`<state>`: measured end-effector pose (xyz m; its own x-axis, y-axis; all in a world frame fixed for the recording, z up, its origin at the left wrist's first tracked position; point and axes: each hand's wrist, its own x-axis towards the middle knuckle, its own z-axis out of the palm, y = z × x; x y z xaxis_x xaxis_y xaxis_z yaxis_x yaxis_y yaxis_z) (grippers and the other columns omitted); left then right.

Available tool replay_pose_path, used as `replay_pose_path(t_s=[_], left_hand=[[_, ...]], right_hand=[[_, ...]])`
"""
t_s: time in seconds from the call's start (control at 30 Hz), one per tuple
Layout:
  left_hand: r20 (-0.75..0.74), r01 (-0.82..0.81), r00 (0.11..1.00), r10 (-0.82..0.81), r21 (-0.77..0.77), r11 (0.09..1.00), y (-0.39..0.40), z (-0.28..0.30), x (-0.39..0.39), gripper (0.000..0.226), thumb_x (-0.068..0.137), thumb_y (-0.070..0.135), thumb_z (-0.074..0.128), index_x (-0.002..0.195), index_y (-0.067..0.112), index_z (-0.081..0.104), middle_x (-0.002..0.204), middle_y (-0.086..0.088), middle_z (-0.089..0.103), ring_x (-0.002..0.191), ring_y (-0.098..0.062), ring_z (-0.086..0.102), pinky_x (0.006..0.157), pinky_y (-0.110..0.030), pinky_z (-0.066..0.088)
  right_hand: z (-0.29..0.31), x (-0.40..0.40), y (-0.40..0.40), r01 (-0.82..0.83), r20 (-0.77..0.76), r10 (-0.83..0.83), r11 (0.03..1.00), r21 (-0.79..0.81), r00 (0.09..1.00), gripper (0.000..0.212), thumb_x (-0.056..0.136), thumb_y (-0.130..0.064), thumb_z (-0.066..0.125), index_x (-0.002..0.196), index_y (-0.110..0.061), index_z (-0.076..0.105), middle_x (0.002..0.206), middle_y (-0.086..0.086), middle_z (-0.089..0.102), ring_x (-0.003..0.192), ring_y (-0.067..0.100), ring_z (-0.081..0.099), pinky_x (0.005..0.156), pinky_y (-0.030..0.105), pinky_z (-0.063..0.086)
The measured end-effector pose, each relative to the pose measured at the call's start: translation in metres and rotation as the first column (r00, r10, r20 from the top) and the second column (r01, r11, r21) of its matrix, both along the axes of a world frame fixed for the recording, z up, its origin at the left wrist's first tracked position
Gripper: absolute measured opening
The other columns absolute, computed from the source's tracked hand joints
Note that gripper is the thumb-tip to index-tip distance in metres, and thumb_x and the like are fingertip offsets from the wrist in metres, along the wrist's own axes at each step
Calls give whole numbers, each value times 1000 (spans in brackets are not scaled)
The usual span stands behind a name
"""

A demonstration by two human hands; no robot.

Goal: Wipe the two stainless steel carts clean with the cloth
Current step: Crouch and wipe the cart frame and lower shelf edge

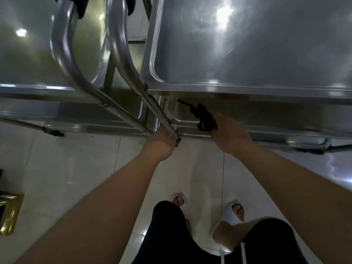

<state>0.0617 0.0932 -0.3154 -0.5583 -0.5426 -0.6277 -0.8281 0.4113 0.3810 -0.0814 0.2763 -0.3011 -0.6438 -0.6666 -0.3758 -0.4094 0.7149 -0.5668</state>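
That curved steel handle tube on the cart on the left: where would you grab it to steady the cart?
Probably low down, on the straight stretch of the handle tube, coming from the near side. It is bare and slim enough there for fingers to curl round. The left hand is already at its lower end. The upper bend is farther away, near the black grip.

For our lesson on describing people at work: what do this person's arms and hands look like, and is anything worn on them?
Both forearms are bare up to the frame edge, with no sleeves in view. The left hand and the right hand carry no gloves, and no watch, ring or band shows on either wrist. The image is slightly blurred, so small marks cannot be ruled out.
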Motion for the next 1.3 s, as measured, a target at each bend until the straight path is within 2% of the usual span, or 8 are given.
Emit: replay_pose_path(t_s=[0.17, 0.27, 0.4, 0.57, 0.67, 0.9, 1.1, 1.3], left_hand=[[-237, -257, 938, 252, 8, 966, -28, -42, -19, 54, 94, 52, 61, 136, 18, 58, 120, -6, 73, 98, -25, 70, 76, -31, 51], [-447, -404, 812, 375, 32, 914, -36, -53, -27, 54, 86, 61, 66, 132, 34, 59, 100, 14, 75, 79, -3, 71, 60, -20, 51], [-692, -429, 630, 352, 67, 901, -42, -76, -31, 15, 90, 53, 68, 103, 48, 64, 92, 36, 68, 82, 18, 63, 61, -5, 44], [-833, -455, 435, 341, 124, 882, -47, -107, -40, 23, 88, 50, 68, 92, 28, 67, 72, 18, 68, 63, 5, 63, 54, -8, 45], [-872, -490, 307, 380, 198, 849, -47, -120, -52, 37, 80, 54, 64, 86, 19, 65, 70, 10, 69, 64, -2, 66, 56, -14, 49], [-916, -505, 140, 376, 260, 823, -42, -131, -67, 49, 79, 40, 61, 86, -8, 55, 66, -23, 57, 50, -15, 54, 47, -27, 46], [-914, -480, 104, 393, 300, 824, -42, -136, -68, 39, 80, 33, 63, 81, -3, 50, 61, -21, 50, 47, -17, 51, 45, -30, 45], [-924, -448, 2, 382, 341, 827, -46, -143, -72, 27, 80, 25, 64, 72, 9, 44, 54, -10, 43, 44, -17, 44, 44, -29, 39]], right_hand=[[-29, -29, -38, -27, -28, 22, 981, -193, 999, 54, 98, -13, 46, 147, -35, 50, 137, -3, 64, 123, 20, 61, 102, 39, 51], [-53, -46, -66, -25, -178, -16, 974, -226, 984, 52, 91, -17, 51, 142, -30, 53, 128, 5, 67, 114, 28, 63, 91, 37, 52], [-90, -59, -103, -107, -273, 29, 955, -276, 962, 40, 89, -22, 56, 128, -23, 62, 107, 8, 68, 98, 31, 64, 81, 39, 51], [-135, -54, -150, -285, -248, 239, 943, -170, 939, 40, 92, -37, 54, 131, -28, 59, 128, 2, 60, 120, 26, 57, 97, 41, 48], [-157, -39, -169, -381, -161, 367, 922, -63, 916, 57, 104, -50, 31, 158, -32, 33, 171, 1, 18, 157, 28, 14, 127, 48, 13], [-183, -30, -103, -477, -337, 459, 878, 31, 822, 71, 99, -62, 7, 165, -33, 8, 170, -19, 2, 155, 3, -12, 123, 31, -9], [-186, -103, -20, -39, -492, 66, 997, 64, 868, 61, 104, -52, 35, 157, -21, 37, 167, -1, 28, 155, 24, 17, 126, 44, 16], [-190, -129, -114, 262, -487, -300, 954, -147, 820, 51, 102, -41, 37, 136, -8, 55, 137, 15, 55, 133, 37, 44, 113, 50, 37]])
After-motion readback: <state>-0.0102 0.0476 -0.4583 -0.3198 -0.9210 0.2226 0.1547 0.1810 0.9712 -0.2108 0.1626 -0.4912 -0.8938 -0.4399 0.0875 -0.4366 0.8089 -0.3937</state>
